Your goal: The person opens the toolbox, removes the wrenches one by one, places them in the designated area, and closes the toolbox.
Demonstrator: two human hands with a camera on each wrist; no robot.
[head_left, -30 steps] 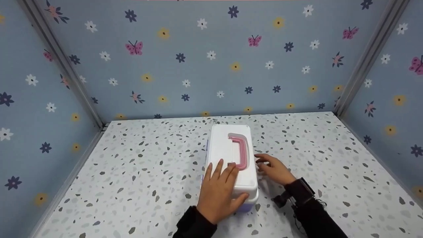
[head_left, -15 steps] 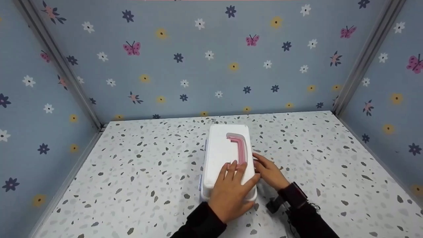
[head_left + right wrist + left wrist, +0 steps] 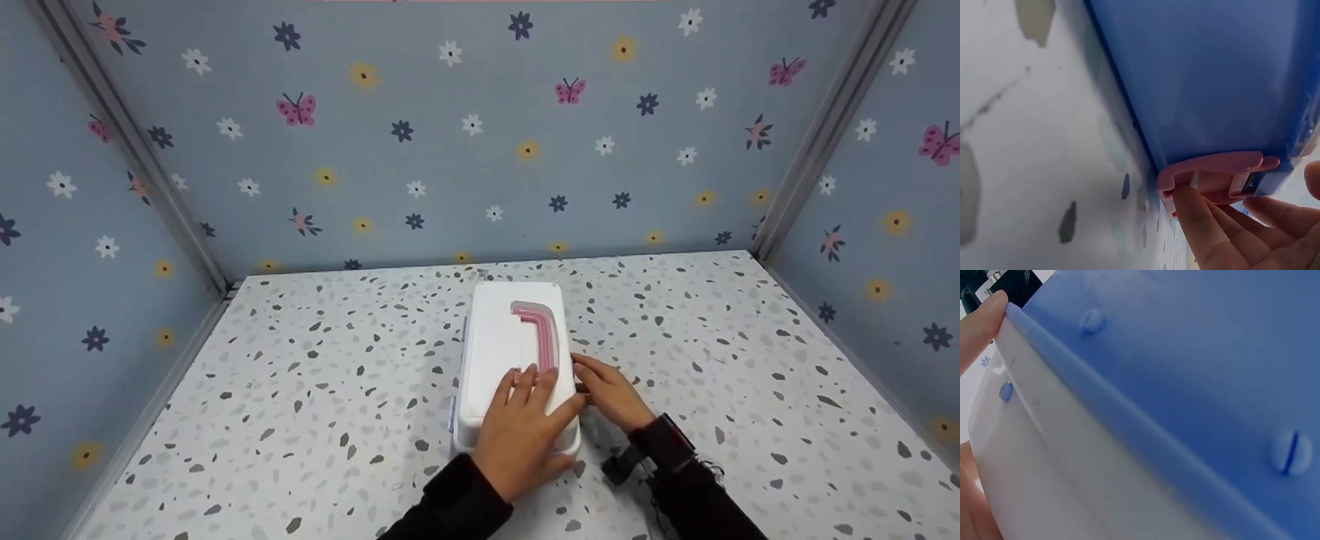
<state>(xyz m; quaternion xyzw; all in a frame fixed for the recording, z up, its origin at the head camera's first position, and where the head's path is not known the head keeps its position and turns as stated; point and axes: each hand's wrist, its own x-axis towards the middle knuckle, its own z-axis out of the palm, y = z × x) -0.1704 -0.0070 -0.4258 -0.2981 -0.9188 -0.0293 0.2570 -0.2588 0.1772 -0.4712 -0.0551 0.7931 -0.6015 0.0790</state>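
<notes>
Right hand (image 3: 611,390) fingertips (image 3: 1196,211) pinching pink plastic side latch (image 3: 1213,171) of white rectangular plastic box (image 3: 502,352). Left hand (image 3: 525,431) pressed flat, fingers straight, on lid beside pink handle (image 3: 541,334). Box at centre of speckled tabletop (image 3: 337,390).

Two bare hands, no gloves, no rings to be seen. Left hand (image 3: 525,435) coming out of a black long sleeve (image 3: 457,506) that ends at the wrist, cloth plain and unmarked. Right hand (image 3: 611,391) likewise out of a black sleeve (image 3: 705,502), slightly rumpled near the cuff. Around the right wrist a black band (image 3: 670,442), with a small black boxy camera (image 3: 621,465) jutting from its inner side. Thin dark wire strands (image 3: 718,471) curling off the band's outer edge. Short, unpainted fingernails on the fingertips (image 3: 1202,225) in the right wrist view. On the left wrist nothing visible but the sleeve; its camera hidden from the head view.
</notes>
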